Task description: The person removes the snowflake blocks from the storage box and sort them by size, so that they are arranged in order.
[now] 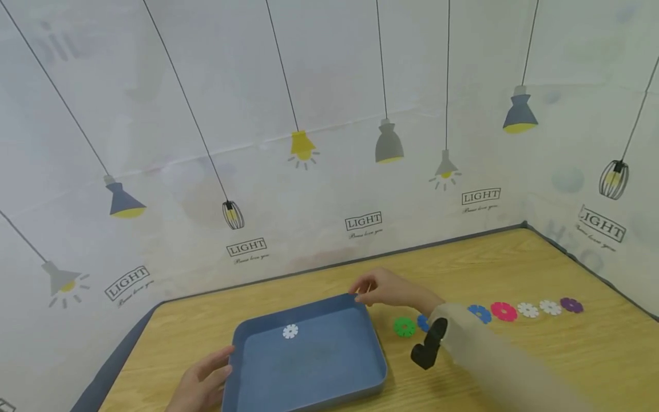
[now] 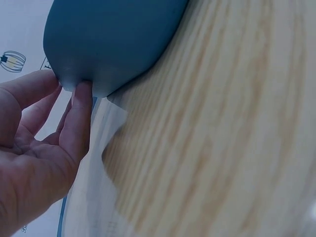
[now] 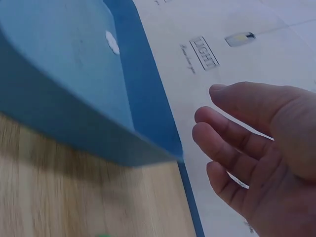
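A blue tray (image 1: 309, 366) sits on the wooden table with one white notched disc (image 1: 290, 331) inside, toward its back left. My left hand (image 1: 202, 382) is at the tray's left side; in the left wrist view, the fingers of that hand (image 2: 47, 133) pinch the tray wall (image 2: 113, 44). Near the back right corner is my right hand (image 1: 388, 289), its fingers loosely bent. The right wrist view shows a gap between this hand (image 3: 256, 153) and the tray corner (image 3: 148, 153), with nothing held.
Right of the tray, notched discs lie in a row: green (image 1: 404, 327), blue (image 1: 480, 313), pink (image 1: 504, 312), white (image 1: 528, 310) and purple (image 1: 572, 305). My right forearm (image 1: 494, 349) hides part of the row. A lamp-patterned wall covering (image 1: 309, 200) stands behind the table.
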A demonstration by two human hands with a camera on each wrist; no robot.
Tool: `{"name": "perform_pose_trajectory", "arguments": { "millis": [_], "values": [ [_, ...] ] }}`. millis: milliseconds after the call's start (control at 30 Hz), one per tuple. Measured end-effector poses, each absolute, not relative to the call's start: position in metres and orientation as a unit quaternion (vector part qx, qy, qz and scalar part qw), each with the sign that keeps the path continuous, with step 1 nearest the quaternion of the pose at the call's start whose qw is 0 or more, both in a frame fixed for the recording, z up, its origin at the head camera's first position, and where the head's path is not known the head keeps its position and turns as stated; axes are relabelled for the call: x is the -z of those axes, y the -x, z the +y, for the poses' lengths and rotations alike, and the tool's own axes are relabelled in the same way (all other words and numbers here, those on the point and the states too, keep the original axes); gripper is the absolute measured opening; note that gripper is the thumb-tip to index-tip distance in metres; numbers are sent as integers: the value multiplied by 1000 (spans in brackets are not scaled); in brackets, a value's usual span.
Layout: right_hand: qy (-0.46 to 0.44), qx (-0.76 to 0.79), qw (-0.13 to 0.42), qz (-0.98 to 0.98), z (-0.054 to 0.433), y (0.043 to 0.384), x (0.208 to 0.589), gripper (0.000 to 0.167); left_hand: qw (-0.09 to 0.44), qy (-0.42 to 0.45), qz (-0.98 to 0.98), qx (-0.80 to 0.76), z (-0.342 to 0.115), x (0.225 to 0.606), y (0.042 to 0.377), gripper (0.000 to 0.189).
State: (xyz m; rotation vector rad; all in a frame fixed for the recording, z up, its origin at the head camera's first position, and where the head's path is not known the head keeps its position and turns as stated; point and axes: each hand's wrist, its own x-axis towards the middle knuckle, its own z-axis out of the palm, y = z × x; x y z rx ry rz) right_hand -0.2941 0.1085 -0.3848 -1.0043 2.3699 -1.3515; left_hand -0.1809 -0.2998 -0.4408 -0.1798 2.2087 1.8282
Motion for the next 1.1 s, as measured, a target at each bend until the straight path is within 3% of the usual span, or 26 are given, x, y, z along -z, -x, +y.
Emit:
{"name": "perform_pose_trajectory", "arguments": {
  "millis": [533, 1100],
  "values": [
    [334, 466, 202, 794, 18, 297, 390, 20, 130, 64, 765, -628, -298, 438, 180, 62],
    [302, 423, 198, 831, -28, 297, 413, 20, 133, 58, 747, -649, -297, 438, 179, 61]
  ]
}}
